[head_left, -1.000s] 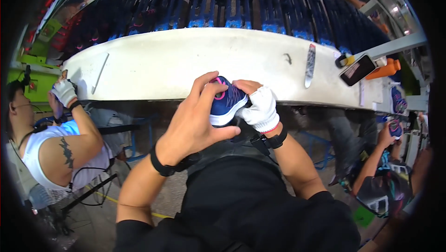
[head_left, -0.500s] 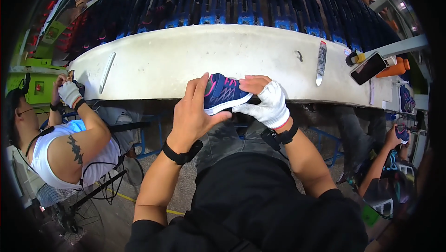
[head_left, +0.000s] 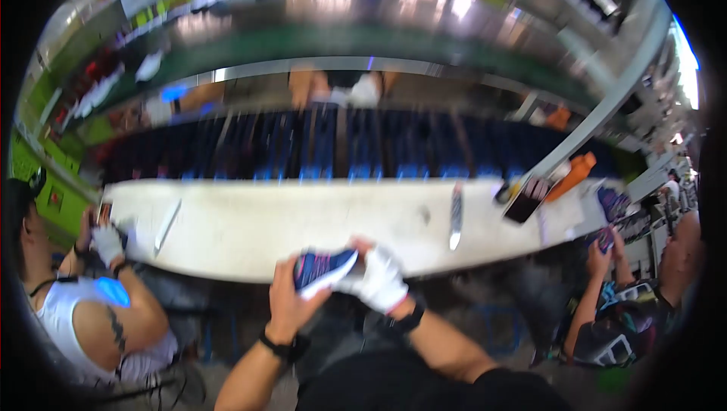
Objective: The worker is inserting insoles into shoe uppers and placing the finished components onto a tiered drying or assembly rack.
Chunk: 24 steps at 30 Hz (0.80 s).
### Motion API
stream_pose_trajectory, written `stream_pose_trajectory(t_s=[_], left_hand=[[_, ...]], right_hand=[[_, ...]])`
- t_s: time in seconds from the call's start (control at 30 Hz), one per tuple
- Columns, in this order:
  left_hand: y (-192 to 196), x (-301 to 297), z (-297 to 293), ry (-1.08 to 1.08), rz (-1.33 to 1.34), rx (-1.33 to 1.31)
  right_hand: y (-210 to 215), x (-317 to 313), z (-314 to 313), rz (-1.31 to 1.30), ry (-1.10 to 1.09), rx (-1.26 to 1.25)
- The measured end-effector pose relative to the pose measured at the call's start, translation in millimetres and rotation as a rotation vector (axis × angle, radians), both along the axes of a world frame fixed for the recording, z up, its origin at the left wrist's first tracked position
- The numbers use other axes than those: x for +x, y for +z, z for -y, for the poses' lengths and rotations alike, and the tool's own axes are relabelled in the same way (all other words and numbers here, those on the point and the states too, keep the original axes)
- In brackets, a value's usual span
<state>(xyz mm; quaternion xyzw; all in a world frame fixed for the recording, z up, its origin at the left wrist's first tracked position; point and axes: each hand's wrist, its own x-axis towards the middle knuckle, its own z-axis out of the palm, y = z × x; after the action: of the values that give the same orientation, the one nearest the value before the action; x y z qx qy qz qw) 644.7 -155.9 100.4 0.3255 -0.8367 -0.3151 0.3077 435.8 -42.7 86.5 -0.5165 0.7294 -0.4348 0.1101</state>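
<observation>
A small navy sneaker (head_left: 326, 269) with pink details and a white sole is held just over the near edge of the white table (head_left: 227, 222). My bare left hand (head_left: 285, 301) is closed round its heel end, thumb low along the sole. At the toe end is my right hand (head_left: 382, 282), in a white glove with bare fingertips; its fingers and thumb bracket the toe. Motion blur softens the right fingertips. Each wrist wears a black band.
A pale, long tool (head_left: 167, 228) lies left on the table, a knife-like tool (head_left: 457, 218) right of centre. Farther right are a phone (head_left: 522, 205), an orange bottle (head_left: 573, 176) and another shoe (head_left: 612, 203). Dark bars (head_left: 326, 146) line the far side. Co-workers sit on both sides.
The view has tipped up, showing a green-edged surface and another person's hands beyond the bars. The sneaker tilts toe-up more, and my right hand has shifted toward its toe tip.
</observation>
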Motion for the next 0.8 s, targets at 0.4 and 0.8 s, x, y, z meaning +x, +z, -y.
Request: stream_pose_trajectory(t_s=[0.4,0.8], left_hand=[[-26,-27,95,-0.018,-0.315,0.257],[-33,-25,80,0.128,-0.102,-0.029]], right_hand=[[230,-111,70,-0.433,0.122,-0.818],[462,-240,183,-0.896,-0.583,0.243]])
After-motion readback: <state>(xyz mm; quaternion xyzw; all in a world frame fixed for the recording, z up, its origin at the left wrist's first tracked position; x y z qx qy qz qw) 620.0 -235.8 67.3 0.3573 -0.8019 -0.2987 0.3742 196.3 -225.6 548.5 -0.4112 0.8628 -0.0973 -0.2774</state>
